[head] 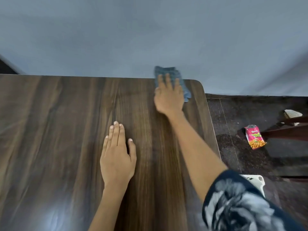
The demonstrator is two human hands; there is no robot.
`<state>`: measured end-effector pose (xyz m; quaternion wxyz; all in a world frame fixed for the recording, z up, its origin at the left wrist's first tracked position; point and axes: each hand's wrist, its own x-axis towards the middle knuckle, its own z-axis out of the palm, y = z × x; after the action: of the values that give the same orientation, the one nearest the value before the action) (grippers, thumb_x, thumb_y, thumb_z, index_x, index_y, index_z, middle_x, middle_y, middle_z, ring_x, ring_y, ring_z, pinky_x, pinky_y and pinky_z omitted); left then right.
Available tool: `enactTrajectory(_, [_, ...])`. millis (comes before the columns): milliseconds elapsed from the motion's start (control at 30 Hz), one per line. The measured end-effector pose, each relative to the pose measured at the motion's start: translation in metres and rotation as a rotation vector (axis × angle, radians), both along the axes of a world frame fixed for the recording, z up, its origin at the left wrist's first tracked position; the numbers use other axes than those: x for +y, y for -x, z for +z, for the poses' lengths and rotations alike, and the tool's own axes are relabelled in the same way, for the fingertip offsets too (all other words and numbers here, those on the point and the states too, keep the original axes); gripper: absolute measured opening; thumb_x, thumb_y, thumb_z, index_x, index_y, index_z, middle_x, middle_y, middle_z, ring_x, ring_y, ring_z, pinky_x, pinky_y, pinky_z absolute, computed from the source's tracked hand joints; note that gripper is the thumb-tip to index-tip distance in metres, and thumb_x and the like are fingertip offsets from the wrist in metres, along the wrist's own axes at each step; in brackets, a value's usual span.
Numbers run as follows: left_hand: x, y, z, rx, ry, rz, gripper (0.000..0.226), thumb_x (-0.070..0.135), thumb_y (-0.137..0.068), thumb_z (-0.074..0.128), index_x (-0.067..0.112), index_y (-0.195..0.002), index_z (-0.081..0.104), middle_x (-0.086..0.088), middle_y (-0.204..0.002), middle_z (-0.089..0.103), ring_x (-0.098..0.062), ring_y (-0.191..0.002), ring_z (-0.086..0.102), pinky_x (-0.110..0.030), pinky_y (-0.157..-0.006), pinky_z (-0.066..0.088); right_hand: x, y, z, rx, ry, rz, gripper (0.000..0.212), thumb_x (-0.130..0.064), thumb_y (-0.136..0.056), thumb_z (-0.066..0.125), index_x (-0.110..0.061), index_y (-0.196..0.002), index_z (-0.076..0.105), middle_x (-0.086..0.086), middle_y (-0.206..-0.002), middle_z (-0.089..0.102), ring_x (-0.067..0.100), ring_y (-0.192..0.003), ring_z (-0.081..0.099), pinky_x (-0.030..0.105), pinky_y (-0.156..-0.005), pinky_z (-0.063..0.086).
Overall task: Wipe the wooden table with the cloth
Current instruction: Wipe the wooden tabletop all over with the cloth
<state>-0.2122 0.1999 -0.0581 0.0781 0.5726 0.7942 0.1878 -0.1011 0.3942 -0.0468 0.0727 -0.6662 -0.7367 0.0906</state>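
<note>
**Cloth at the far right corner, most of the surface not yet visibly covered**

The right hand (168,95) presses a blue-grey cloth (176,80) flat near the far edge of the wooden surface (58,130), at about 1 o'clock from the view's centre. Its grip is spread, palm down, fingers (167,80) laid over the cloth and not curled around it; part of the cloth hangs past the far edge. The left hand (116,157) lies flat and empty at about 7 o'clock, apparently bracing.

As a judgement, the wipe is somewhere in progress: the cloth works the far right corner, and the wide stretch toward 9 o'clock shows no sign either way of being wiped. No crumbs or smears are visible, so how much is done cannot be read from the wood. The left half and near edge likely remain.

On the floor at 3 o'clock lies a red snack packet (255,137).
</note>
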Motion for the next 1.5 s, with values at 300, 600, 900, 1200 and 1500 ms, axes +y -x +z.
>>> enactTrajectory(300, [-0.001,0.000,0.002,-0.022,-0.013,-0.006,0.051,0.028,-0.094,0.032,0.003,-0.139,0.034,-0.011,-0.148,0.032,-0.020,-0.139,0.027,-0.031,-0.112,0.017,-0.130,-0.053,0.007,-0.021,0.025,0.040,0.058,-0.037,-0.095,0.011,-0.024,-0.150,0.021,0.001,-0.158,0.019,0.029,-0.146,0.012,0.045,-0.117,0.012])
enactTrajectory(600, [-0.006,-0.002,0.008,-0.041,0.000,-0.011,0.048,0.023,-0.097,0.035,0.002,-0.140,0.031,-0.011,-0.149,0.030,-0.020,-0.140,0.024,-0.031,-0.114,0.015,-0.113,-0.067,0.008,0.000,0.069,0.053,0.052,-0.032,-0.101,0.023,-0.025,-0.151,0.014,-0.001,-0.159,0.010,0.029,-0.147,0.003,0.045,-0.118,0.008])
enactTrajectory(900, [-0.007,-0.001,0.008,-0.038,0.011,-0.028,0.048,0.025,-0.098,0.033,0.002,-0.141,0.030,-0.010,-0.150,0.028,-0.019,-0.141,0.021,-0.032,-0.116,0.014,-0.222,-0.095,0.011,-0.038,0.058,-0.079,0.054,-0.038,-0.096,0.020,-0.027,-0.149,0.025,-0.002,-0.156,0.022,0.028,-0.145,0.016,0.038,-0.116,0.012])
enactTrajectory(1200, [-0.006,-0.002,0.007,-0.021,0.019,-0.025,0.049,0.026,-0.098,0.030,0.003,-0.141,0.029,-0.010,-0.151,0.027,-0.018,-0.141,0.020,-0.032,-0.116,0.014,-0.061,-0.044,0.016,0.006,0.131,-0.044,0.053,-0.037,-0.102,0.020,-0.023,-0.152,0.007,0.005,-0.160,0.002,0.033,-0.146,-0.002,0.047,-0.118,0.003])
enactTrajectory(1500, [-0.006,0.001,0.008,-0.042,0.014,-0.043,0.048,0.018,-0.097,0.032,0.002,-0.141,0.028,-0.012,-0.150,0.028,-0.020,-0.141,0.021,-0.034,-0.116,0.016,-0.167,0.021,0.015,0.058,0.012,0.200,0.055,-0.031,-0.100,0.040,-0.014,-0.149,0.024,0.006,-0.156,0.024,0.033,-0.144,0.018,0.044,-0.113,0.024])
